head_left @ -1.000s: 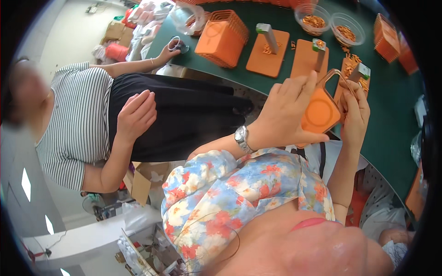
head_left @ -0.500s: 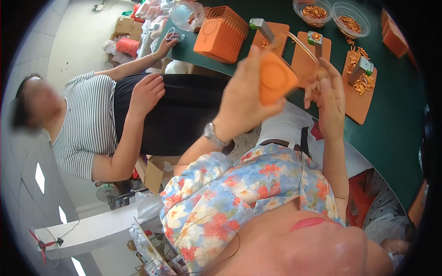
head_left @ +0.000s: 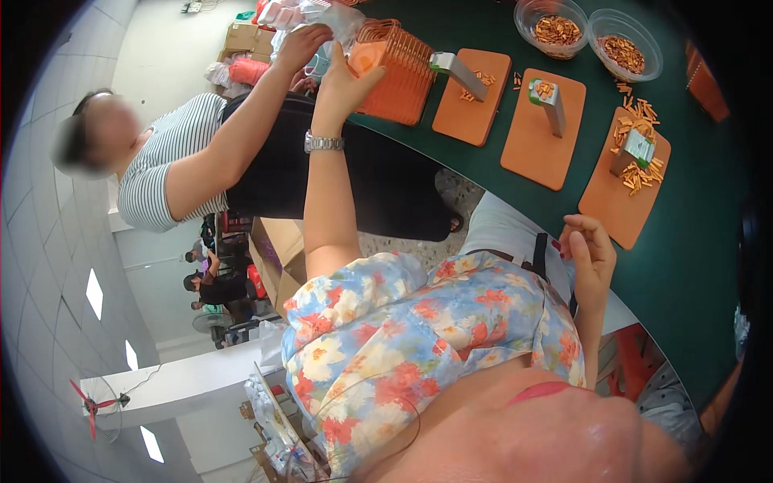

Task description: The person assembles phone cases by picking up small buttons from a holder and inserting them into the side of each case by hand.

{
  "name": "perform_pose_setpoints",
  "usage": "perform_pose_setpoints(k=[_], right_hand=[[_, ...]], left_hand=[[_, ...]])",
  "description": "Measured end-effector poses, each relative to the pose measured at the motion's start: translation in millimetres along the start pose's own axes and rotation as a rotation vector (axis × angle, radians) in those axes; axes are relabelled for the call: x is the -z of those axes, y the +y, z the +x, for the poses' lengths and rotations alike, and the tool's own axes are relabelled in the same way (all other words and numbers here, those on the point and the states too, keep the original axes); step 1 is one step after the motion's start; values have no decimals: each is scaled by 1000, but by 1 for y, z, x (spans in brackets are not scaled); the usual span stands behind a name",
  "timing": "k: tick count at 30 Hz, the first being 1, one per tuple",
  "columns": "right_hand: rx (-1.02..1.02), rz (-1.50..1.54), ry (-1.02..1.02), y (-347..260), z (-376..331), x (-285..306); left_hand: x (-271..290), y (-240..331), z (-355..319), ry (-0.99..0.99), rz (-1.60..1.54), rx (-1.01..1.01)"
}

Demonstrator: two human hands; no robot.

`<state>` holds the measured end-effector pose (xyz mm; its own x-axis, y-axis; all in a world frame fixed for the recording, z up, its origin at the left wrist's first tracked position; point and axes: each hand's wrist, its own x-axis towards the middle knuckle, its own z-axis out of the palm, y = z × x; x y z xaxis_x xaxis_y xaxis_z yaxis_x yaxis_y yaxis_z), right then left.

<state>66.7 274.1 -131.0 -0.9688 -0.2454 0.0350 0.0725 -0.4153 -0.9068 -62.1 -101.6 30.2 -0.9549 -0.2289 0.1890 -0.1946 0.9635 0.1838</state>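
My left hand [head_left: 341, 83], with a metal watch on the wrist, is stretched out to the far left and holds a flat orange piece [head_left: 369, 58]. It holds the piece against the near side of an orange slatted basket [head_left: 403, 72] on the green table [head_left: 692, 266]. My right hand [head_left: 590, 251] hangs by the table's near edge, fingers apart and holding nothing. It is closest to the nearest orange board [head_left: 613, 201], which carries a small upright block and loose orange sticks.
Two more orange boards [head_left: 471, 109] [head_left: 538, 145] with upright blocks lie on the table. Two clear bowls [head_left: 555, 26] [head_left: 625, 47] of small orange pieces stand behind them. A person in a striped top [head_left: 165, 161] sits at the left, with a hand [head_left: 302, 42] on a clear bag beside the basket.
My left hand carried the orange piece from in front of me up and left to the basket. My right hand let go of it and dropped to the table edge.
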Motion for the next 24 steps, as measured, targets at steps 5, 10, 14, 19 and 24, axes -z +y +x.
perform_pose_setpoints(k=[5, 10, 14, 19, 24], right_hand=[[-50, 39, -31, -2, 2, 8], [-35, 60, -41, 5, 5, 10], [-57, 105, -38, 3, 3, 13], [-155, 78, -143, 0, 2, 9], [-206, 273, -154, -10, -6, 18]], left_hand=[[-9, -19, -3, -40, -62, 24], [-15, -23, -6, -51, -94, -23], [-16, -17, -11, -49, -60, -48], [-1, 20, -1, 119, -255, -249], [10, 259, 21, -80, -523, -754]])
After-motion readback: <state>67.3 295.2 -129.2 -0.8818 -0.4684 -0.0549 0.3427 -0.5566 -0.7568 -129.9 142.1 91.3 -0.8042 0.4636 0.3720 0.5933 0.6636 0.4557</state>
